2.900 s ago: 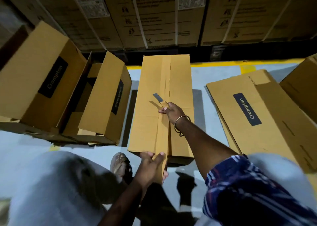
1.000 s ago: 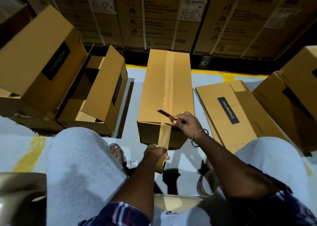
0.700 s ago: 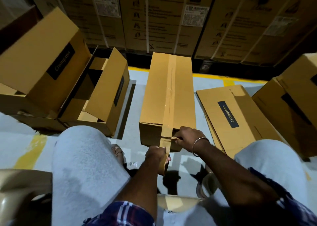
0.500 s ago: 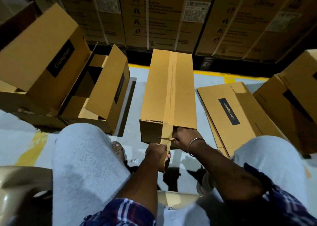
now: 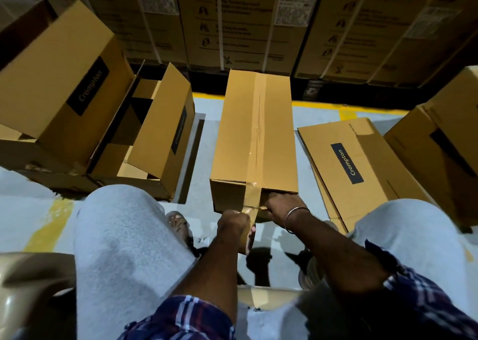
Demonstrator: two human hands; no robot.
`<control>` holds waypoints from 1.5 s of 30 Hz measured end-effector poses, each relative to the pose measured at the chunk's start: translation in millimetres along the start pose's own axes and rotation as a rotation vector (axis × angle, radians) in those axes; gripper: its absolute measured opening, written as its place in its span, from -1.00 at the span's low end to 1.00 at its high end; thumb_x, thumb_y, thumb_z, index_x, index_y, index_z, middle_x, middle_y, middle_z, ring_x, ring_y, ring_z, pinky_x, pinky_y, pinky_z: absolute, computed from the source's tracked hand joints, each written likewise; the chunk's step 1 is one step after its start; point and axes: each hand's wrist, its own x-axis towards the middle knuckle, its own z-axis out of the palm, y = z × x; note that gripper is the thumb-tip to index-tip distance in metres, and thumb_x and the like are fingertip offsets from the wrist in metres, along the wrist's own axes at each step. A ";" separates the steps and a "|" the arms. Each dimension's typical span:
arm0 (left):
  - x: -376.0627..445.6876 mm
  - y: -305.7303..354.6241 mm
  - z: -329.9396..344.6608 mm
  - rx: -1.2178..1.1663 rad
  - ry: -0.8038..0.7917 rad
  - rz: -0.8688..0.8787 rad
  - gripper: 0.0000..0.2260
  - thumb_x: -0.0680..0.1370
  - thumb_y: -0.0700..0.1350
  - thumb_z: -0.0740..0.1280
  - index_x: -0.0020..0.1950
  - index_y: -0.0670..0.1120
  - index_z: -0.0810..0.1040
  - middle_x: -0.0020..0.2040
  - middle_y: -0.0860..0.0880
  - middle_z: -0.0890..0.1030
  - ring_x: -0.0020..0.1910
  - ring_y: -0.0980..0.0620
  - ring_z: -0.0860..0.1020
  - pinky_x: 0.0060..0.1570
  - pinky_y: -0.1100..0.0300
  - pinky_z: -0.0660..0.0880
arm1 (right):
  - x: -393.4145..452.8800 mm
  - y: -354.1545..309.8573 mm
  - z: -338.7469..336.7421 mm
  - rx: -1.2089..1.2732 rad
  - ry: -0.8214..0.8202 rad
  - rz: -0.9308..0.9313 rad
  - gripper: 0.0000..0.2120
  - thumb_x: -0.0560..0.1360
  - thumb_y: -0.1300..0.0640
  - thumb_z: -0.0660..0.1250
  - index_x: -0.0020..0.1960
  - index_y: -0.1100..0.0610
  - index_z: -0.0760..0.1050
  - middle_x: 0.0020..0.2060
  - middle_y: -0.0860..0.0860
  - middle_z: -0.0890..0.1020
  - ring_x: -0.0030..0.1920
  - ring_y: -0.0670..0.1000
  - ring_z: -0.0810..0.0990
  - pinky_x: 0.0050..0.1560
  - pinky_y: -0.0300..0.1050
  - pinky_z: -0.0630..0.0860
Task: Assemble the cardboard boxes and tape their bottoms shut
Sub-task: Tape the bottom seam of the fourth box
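Observation:
A long cardboard box [image 5: 232,138] lies on the floor between my knees, bottom side up. A strip of brown tape [image 5: 258,122] runs along its middle seam and folds down over the near end. My left hand [image 5: 232,220] grips the brown tape roll [image 5: 248,236] just below the box's near end. My right hand [image 5: 280,206], with a bangle on the wrist, is closed round a small blade, mostly hidden, that meets the tape at the near face.
Two assembled open boxes [image 5: 62,89] [image 5: 157,133] lie on their sides at left. Flattened Crompton boxes [image 5: 362,164] are stacked at right, another box [image 5: 447,138] beyond. Strapped cartons [image 5: 245,21] form a wall behind. My grey-clad knees [image 5: 121,236] flank the box.
My right hand brought the blade from the box's top down over the near edge to the tape on the end face. My left hand pulled the roll down below the box.

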 end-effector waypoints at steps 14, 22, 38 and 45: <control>-32.5 80.6 -71.5 0.498 -0.206 0.319 -0.90 0.59 -0.19 0.47 -0.07 -0.21 0.63 -0.27 -0.21 0.67 -0.40 -0.04 0.66 -0.26 0.08 0.64 | 6.0 90.4 -62.9 0.802 -0.141 0.315 -0.87 0.44 0.14 0.59 -0.13 0.15 0.66 -0.34 0.08 0.59 -0.30 0.07 0.52 -0.29 -0.13 0.46; -55.9 156.8 -141.4 0.490 -0.106 0.528 -0.81 0.67 -0.14 0.35 0.16 -0.26 0.54 -0.09 -0.26 0.66 -0.35 -0.07 0.63 -0.48 0.16 0.57 | 29.0 56.1 -32.0 1.435 0.295 0.691 -0.58 0.36 0.23 0.65 -0.07 0.09 0.40 -0.11 0.28 0.69 -0.39 0.07 0.65 -0.44 -0.13 0.59; -15.2 167.4 -114.0 0.706 0.159 0.732 -0.82 0.61 0.11 0.41 -0.13 0.08 0.55 0.16 -0.03 0.64 0.08 -0.07 0.57 0.00 0.05 0.51 | 48.8 1.1 -19.5 0.536 0.310 -0.116 -0.80 0.64 0.13 0.28 0.13 0.12 0.67 0.02 0.08 0.58 0.02 0.13 0.58 -0.10 -0.05 0.46; -18.3 172.5 -110.7 0.692 0.145 0.773 -0.88 0.63 0.11 0.39 -0.02 0.09 0.57 0.11 -0.02 0.65 -0.04 -0.01 0.59 -0.13 0.12 0.46 | 54.7 2.9 -8.6 0.480 0.297 -0.183 -0.79 0.57 0.13 0.42 0.17 0.15 0.63 0.07 0.08 0.55 0.07 0.10 0.54 -0.04 -0.15 0.33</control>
